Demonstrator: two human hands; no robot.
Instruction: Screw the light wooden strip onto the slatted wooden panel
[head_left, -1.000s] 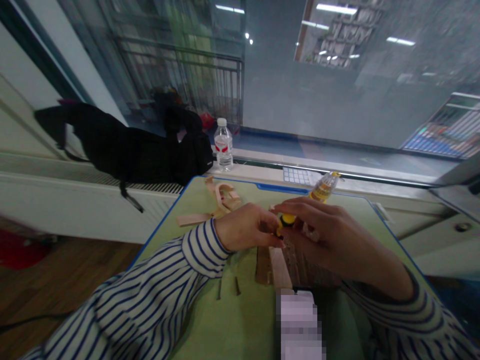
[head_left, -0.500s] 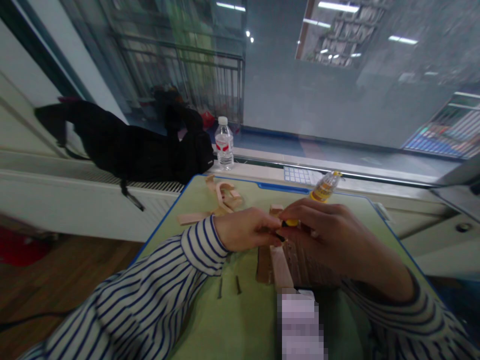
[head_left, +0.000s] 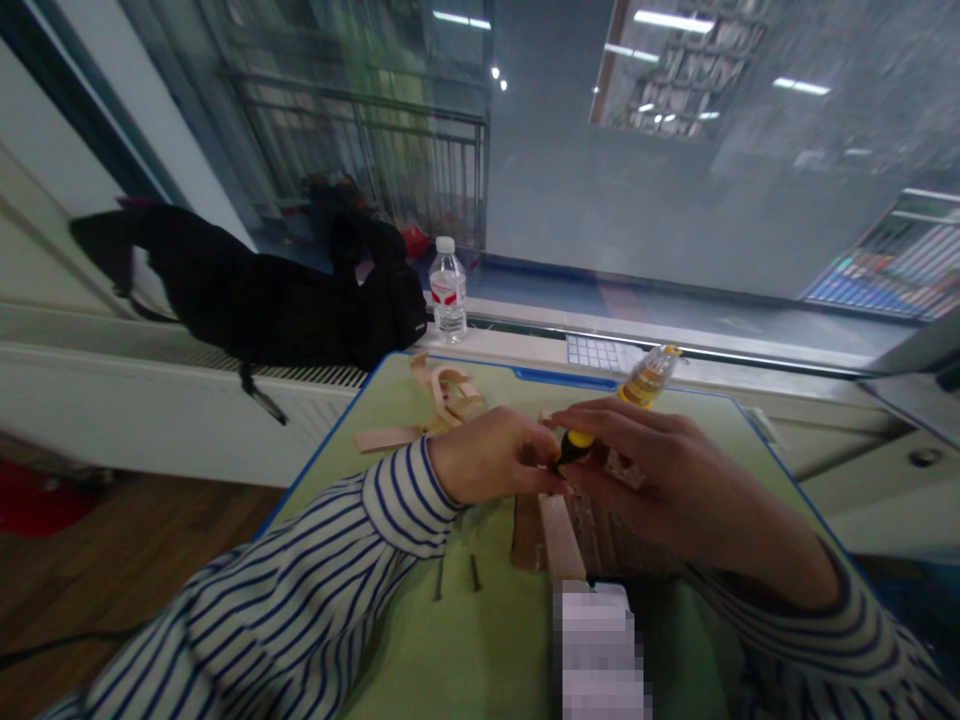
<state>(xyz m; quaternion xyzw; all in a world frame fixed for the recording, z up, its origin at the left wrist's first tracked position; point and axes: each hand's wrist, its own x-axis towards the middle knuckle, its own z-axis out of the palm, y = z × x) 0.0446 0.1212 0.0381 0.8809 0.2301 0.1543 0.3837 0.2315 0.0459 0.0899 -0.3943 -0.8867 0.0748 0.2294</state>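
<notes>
My right hand (head_left: 660, 480) is closed around a small screwdriver with a yellow and black handle (head_left: 574, 445), held upright over a wooden assembly (head_left: 559, 530) on the green table (head_left: 465, 640). My left hand (head_left: 491, 455) is closed in a pinch right beside the tool's tip, touching the wood; what it pinches is hidden. Both sleeves are white with blue stripes. Two small dark screws (head_left: 456, 572) lie on the table in front of the left forearm.
Loose curved wooden parts (head_left: 442, 400) lie at the table's far left. A glue bottle (head_left: 649, 375) stands at the far edge. On the windowsill sit a water bottle (head_left: 448, 290) and a black backpack (head_left: 262, 295). A blurred patch (head_left: 600, 650) covers something near me.
The screwdriver handle has turned slightly under my right fingers, showing more yellow again than half a second ago. Both hands stay in the same place.
</notes>
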